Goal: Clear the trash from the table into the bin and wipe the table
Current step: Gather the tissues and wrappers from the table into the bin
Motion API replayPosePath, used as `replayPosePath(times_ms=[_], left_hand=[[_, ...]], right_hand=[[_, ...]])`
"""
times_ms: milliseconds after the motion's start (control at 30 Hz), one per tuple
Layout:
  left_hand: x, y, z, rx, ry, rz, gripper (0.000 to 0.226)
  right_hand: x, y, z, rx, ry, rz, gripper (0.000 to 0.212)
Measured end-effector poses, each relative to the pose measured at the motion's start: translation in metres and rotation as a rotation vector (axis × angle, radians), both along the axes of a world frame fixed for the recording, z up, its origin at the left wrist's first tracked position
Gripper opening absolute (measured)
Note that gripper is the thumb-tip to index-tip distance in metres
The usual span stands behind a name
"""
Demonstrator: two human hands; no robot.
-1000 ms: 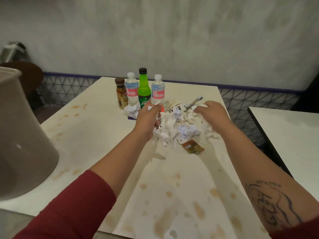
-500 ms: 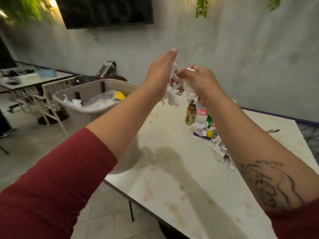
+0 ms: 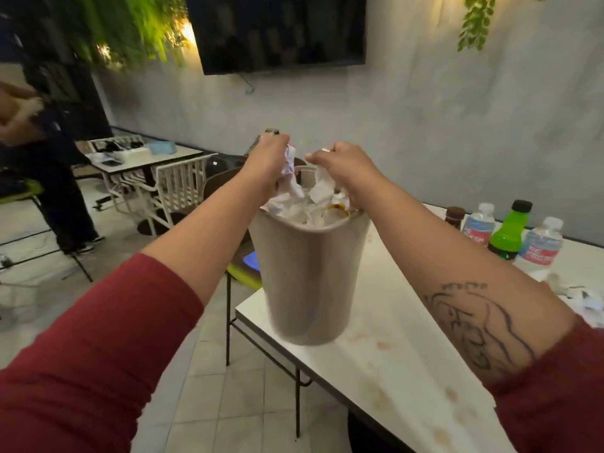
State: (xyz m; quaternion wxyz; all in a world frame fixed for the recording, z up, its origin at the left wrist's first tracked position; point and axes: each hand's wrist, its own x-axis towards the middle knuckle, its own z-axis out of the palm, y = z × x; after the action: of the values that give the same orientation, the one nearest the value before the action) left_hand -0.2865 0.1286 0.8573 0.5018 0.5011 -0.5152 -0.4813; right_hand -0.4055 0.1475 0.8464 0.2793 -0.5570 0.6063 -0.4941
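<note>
A beige bin (image 3: 307, 279) stands on the left corner of the stained white table (image 3: 392, 348), filled to the rim with crumpled white paper. Over its mouth my left hand (image 3: 266, 161) grips a wad of crumpled paper (image 3: 289, 176). My right hand (image 3: 343, 166) holds another piece of crumpled paper (image 3: 322, 188) that hangs down into the bin. Both hands are close together, just above the rim. More scraps of paper trash (image 3: 588, 305) lie on the table at the far right edge of the view.
On the table behind my right arm stand a brown jar (image 3: 455, 216), two water bottles (image 3: 478, 225) (image 3: 541, 245) and a green bottle (image 3: 510, 233). A dark chair (image 3: 225, 184) is behind the bin. Another table with white chairs (image 3: 147, 158) and a person (image 3: 49, 165) are to the left.
I scooped paper from the pile on the table, lifted it with both hands and swung left; the hands are now lower, right over the bin's mouth.
</note>
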Motion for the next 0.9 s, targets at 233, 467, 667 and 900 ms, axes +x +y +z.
replayPosePath(times_ms=[233, 467, 667, 900], left_hand=[[0.017, -0.030, -0.017, -0.179, -0.780, -0.127, 0.034], [0.011, -0.027, -0.023, -0.362, -1.446, -0.259, 0.027], [0.017, -0.023, -0.022, -0.236, -1.494, -0.421, 0.035], [0.009, -0.029, -0.029, -0.170, -1.608, -0.472, 0.018]], right_hand=[[0.009, -0.012, -0.010, 0.074, 0.480, -0.144, 0.027], [0.016, 0.012, 0.000, 0.221, 0.869, -0.010, 0.034], [0.023, 0.015, -0.004, 0.430, 1.228, 0.130, 0.033], [0.032, 0.023, -0.003, 0.523, 1.409, 0.235, 0.040]])
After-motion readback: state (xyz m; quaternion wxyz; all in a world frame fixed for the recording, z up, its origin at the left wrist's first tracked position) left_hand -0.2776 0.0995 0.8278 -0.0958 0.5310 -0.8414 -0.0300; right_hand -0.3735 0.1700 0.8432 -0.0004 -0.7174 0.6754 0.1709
